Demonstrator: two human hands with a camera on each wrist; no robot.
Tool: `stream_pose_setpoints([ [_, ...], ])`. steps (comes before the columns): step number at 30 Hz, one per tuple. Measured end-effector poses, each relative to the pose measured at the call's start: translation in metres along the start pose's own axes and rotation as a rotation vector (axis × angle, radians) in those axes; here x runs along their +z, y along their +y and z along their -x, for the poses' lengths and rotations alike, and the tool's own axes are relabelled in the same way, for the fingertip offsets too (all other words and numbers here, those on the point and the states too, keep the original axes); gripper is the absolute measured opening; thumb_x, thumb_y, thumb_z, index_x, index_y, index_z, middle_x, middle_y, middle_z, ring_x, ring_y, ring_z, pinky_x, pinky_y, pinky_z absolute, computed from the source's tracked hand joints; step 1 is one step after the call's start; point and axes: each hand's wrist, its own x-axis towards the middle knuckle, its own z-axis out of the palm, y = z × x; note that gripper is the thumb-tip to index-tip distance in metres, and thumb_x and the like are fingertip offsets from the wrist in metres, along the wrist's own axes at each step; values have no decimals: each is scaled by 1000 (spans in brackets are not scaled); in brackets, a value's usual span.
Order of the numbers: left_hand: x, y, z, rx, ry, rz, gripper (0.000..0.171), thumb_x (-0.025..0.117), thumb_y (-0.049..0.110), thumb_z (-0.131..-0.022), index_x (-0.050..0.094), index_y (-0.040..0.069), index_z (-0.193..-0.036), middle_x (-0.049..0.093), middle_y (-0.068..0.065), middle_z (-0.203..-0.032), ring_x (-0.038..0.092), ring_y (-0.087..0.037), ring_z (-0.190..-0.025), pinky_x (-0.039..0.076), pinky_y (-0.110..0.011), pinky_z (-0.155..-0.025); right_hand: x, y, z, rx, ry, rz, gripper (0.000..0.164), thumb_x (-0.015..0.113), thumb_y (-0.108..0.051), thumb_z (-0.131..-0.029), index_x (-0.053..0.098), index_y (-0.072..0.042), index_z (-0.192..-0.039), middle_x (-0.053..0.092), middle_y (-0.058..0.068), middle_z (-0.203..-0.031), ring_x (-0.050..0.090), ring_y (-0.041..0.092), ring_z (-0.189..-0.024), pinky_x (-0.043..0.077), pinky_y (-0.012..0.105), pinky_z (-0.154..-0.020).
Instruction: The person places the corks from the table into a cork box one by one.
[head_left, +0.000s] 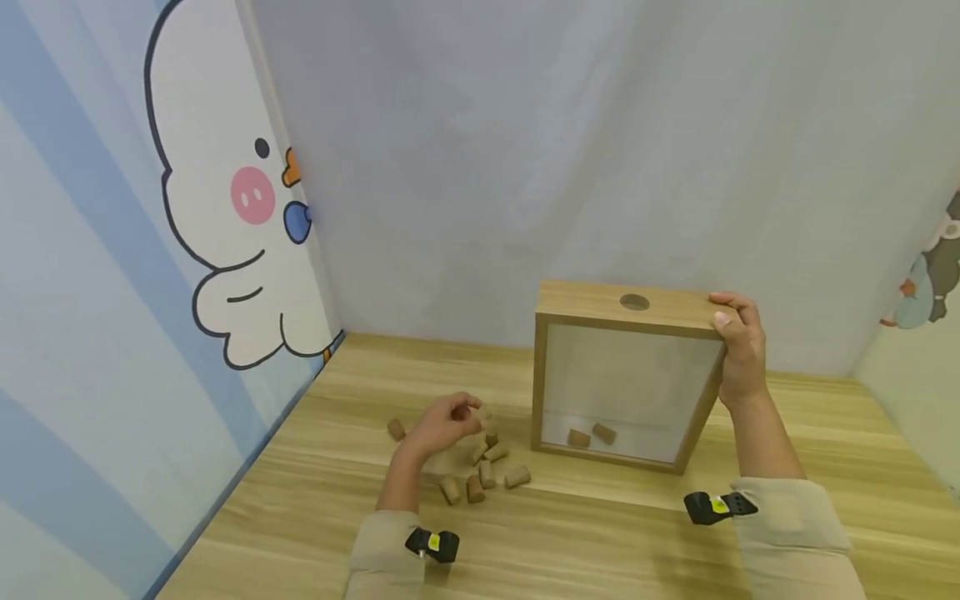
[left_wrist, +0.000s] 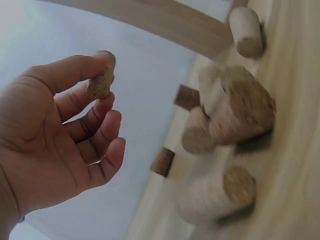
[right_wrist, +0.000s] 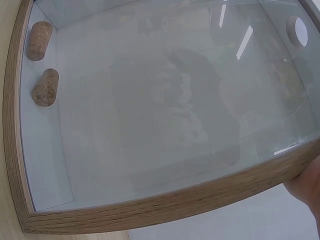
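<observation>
My left hand [head_left: 441,427] hovers over the loose corks, and in the left wrist view its thumb and index finger pinch one cork [left_wrist: 101,75]. A shallow wooden box [head_left: 585,298] with a clear front stands upright, a round hole [head_left: 634,302] in its top. Two corks lie on the bottom inside it; the right wrist view shows one cork [right_wrist: 40,41] near the other cork [right_wrist: 46,88]. My right hand [head_left: 742,354] holds the box's upper right corner, thumb toward the front and fingers across the top.
Several loose corks [head_left: 487,474] lie scattered on the wooden table [head_left: 585,533], left of the box. A single cork [head_left: 396,429] sits apart, left of my left hand. Behind the table hangs a pale curtain [head_left: 450,167]; a cartoon-printed cloth [head_left: 217,100] covers the left side.
</observation>
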Motion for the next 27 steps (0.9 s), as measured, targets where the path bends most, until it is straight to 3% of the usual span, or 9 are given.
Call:
stream_pose_setpoints([
  [7,-1,26,-10,45,66,41,24,68,17,-85,62,7,-106,55,-4,-83,50,-19,-72,43,-32,-61,0,0,2,15,-6,15,21,49,-19,-86,60,-17,-104,46,8,-108,43,21,-87,36,30,-69],
  [14,-7,62,-20,-45,202,107,30,71,23,-84,63,8,-108,57,-8,-92,53,-25,-80,45,-33,-60,-1,-1,0,7,-11,-7,21,49,-19,-86,59,-17,-105,47,9,-108,45,21,-87,37,30,-68],
  [18,-10,83,-24,-81,284,138,32,70,22,-84,62,7,-111,57,-10,-100,54,-28,-90,48,-38,-69,-2,-3,0,10,-12,5,21,49,-20,-86,58,-17,-105,46,9,-109,44,21,-88,37,31,-69],
  [21,-10,95,-28,-70,330,166,31,70,21,-84,62,6,-109,57,-9,-101,53,-26,-93,46,-41,-76,-3,-2,0,15,-6,4,21,49,-20,-86,59,-17,-105,46,8,-109,44,21,-89,37,30,-69],
  [27,-11,120,-34,-3,408,223,29,71,21,-82,62,5,-104,57,-9,-94,53,-24,-87,45,-36,-69,-4,1,-1,8,-15,-3,21,49,-19,-86,59,-17,-105,45,9,-110,44,21,-90,37,31,-71],
])
